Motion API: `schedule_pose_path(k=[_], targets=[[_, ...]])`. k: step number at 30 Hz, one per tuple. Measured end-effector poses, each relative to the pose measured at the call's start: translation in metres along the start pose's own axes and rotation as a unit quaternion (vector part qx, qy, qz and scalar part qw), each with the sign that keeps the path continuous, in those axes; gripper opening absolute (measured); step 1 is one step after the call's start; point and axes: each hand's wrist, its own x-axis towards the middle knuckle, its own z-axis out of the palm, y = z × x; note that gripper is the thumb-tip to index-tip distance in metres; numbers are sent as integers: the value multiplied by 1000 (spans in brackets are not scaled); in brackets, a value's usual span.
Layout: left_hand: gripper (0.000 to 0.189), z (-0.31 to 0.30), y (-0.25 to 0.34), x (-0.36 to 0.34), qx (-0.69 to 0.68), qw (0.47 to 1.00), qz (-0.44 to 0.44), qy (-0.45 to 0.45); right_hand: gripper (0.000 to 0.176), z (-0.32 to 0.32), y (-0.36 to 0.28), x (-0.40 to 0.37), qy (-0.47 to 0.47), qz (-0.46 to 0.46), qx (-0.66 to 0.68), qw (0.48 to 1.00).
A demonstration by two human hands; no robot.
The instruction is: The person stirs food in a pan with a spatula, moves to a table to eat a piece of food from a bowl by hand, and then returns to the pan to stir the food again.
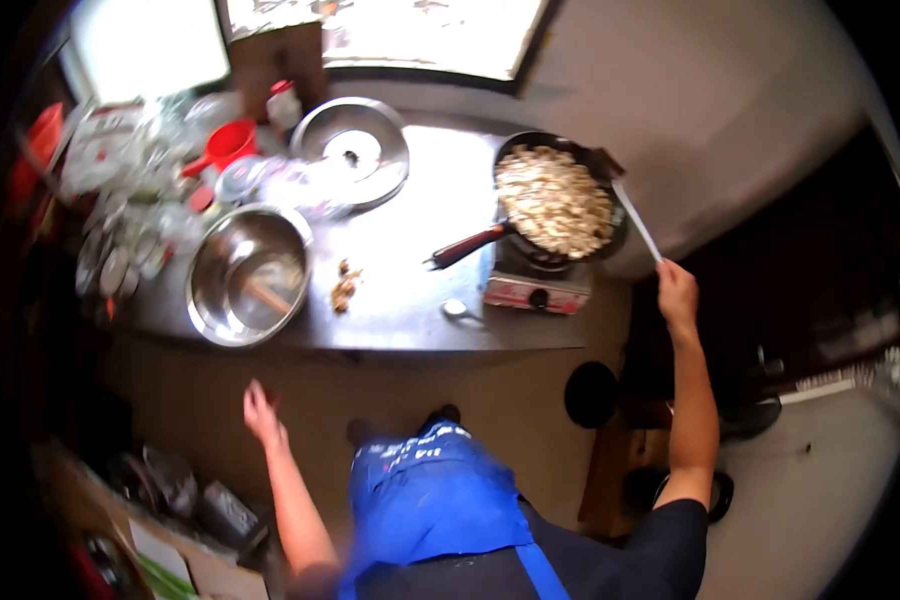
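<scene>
My right hand [678, 292] is wrapped round the end of a long pale handle on a spatula [638, 215]. The spatula's dark blade is at the right rim of a black frying pan [511, 150]. Pale chopped pieces of food [555, 200] heap the pan nearly to its edge. Beneath the pan is a portable gas stove [536, 294]; the pan's dark handle [470, 245] points left over the counter. My left hand [261, 412] hangs in front of the counter edge, below the steel bowl, fingers loosely stretched out and holding nothing visible.
A deep steel bowl [202, 285] with a wooden-looking tool in it stands on the steel counter [390, 320]. Brown scraps [344, 288] and a small white spoon-like item [455, 308] lie nearby. Behind are a wide metal lid [398, 150], a red scoop [232, 142] and plastic bags.
</scene>
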Motion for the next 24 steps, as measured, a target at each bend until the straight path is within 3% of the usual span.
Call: schedule_pose_path(k=[2,4,8,10,16,18,24], targets=[[33,20,21,15,-82,996,-25,-20,32,3,9,-8,-34,79,97,992],[41,35,23,29,-140,989,-47,5,32,10,15,-20,-9,87,181,980],[47,61,53,34,-131,991,-37,-9,31,-3,-5,-49,-13,120,238,964],[47,76,60,42,-79,995,-4,53,31,-10,-20,-60,-37,195,264,944],[23,68,58,75,-106,989,-100,9,31,-10,-22,-77,-52,217,322,920],[21,66,55,89,-117,987,-109,32,32,-8,-17,-82,-53,218,328,918],[16,53,83,83,-93,995,-33,19,31,-15,-21,-96,-51,246,334,909]])
